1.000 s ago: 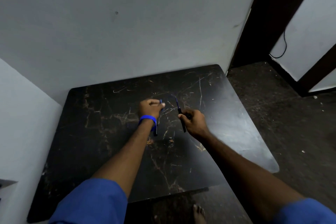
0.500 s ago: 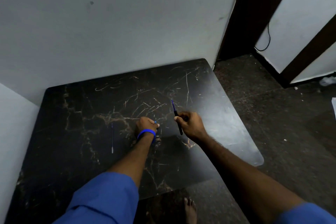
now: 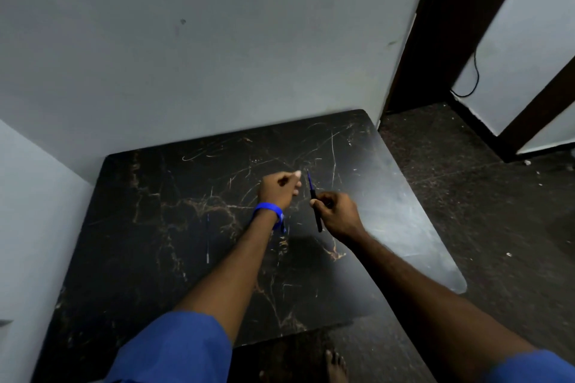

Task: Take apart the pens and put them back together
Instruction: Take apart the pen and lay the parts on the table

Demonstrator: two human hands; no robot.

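Note:
My right hand [image 3: 337, 213] grips a slim pen [image 3: 313, 199] with a dark barrel and a blue upper end. It holds the pen nearly upright above the black marble-patterned table [image 3: 161, 258]. My left hand [image 3: 278, 188], with a blue wristband [image 3: 267, 211], hovers just left of the pen's blue end. Its fingertips are pinched together, and nothing shows between them. A thin pen refill [image 3: 208, 239] lies on the table to the left of my left forearm.
The table stands in a corner, with a grey wall [image 3: 217, 56] behind it and another on the left. Dark floor [image 3: 497, 227] and a dark door frame [image 3: 441, 25] are on the right. A bare foot [image 3: 334, 364] shows below the table's near edge.
My left hand has lifted from the table and moved up beside the pen's blue end. My right hand still holds the pen in much the same pose. The camera view has shifted.

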